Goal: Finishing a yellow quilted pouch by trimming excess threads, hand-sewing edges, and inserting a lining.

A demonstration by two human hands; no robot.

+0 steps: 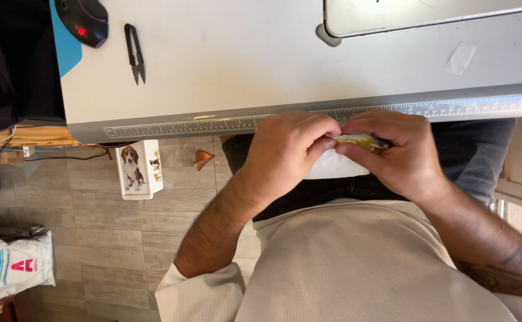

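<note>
The left hand (285,149) is being held closed at the near edge of the surface (243,71), its thumb and forefinger pressed together on one end of a small yellow-green piece (361,141). The other end is being pinched by the right hand (401,152), whose fingers are curled over it so that most of the piece is being hidden. Both hands are being kept just below the printed measuring strip (183,127) along the surface's edge, above the lap. A white piece (332,168) is hanging beneath them, touching the left hand; whether it is joined to the yellow-green one cannot be told.

Judged from the grip, a fine fold or crease is being worked between the fingertips. Further handling would call for a steady two-sided pinch, with the ends kept aligned and the material kept taut.

Black thread snips (134,52) and a dark mouse (84,21) are lying well apart, at the far left of the surface. A small box with a dog picture (137,169) is standing on the tiled floor (94,238).
</note>
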